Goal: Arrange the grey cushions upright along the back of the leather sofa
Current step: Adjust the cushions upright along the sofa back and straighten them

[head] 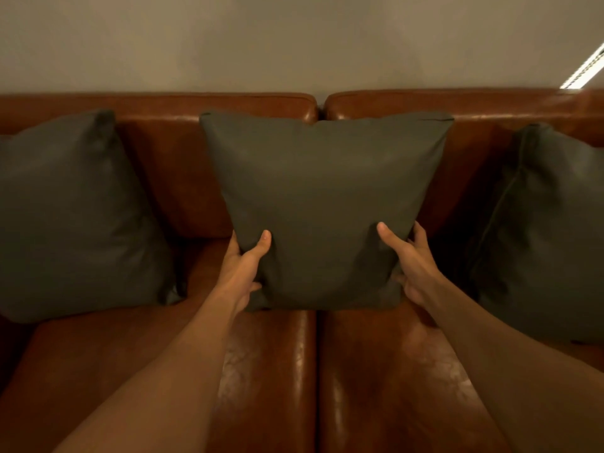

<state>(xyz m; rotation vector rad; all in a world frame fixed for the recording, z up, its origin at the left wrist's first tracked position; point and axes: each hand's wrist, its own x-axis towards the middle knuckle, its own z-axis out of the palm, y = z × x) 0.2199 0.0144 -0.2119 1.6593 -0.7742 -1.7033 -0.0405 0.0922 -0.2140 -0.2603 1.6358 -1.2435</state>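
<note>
The middle grey cushion (322, 204) stands upright at the centre of a brown leather sofa (170, 178), its top edge level with the crest of the backrest and its face turned toward the camera. It straddles the seam where the two back sections meet, and its lower edge sits on the seat just above the gap between the two seat pads.

Both bare hands hold it by the bottom corners. The left hand (243, 271) wraps the lower left corner, thumb pressed flat on the front of the fabric and fingers curled out of sight behind. The right hand (413, 266) clasps the lower right corner in the same way, thumb on the front, fingers around the side edge. Both forearms reach in from the lower frame across the seat.

To the left, a second grey cushion (75, 217) stands propped against the backrest, well apart from the held one, with a strip of bare leather between them. To the right, a third grey cushion (549, 230) leans against the backrest, turned partly edge-on and cut off by the frame.

Behind the sofa rises a plain pale wall (294, 40). A bright white strip (585, 68) crosses the upper right corner; what it is cannot be told.
</note>
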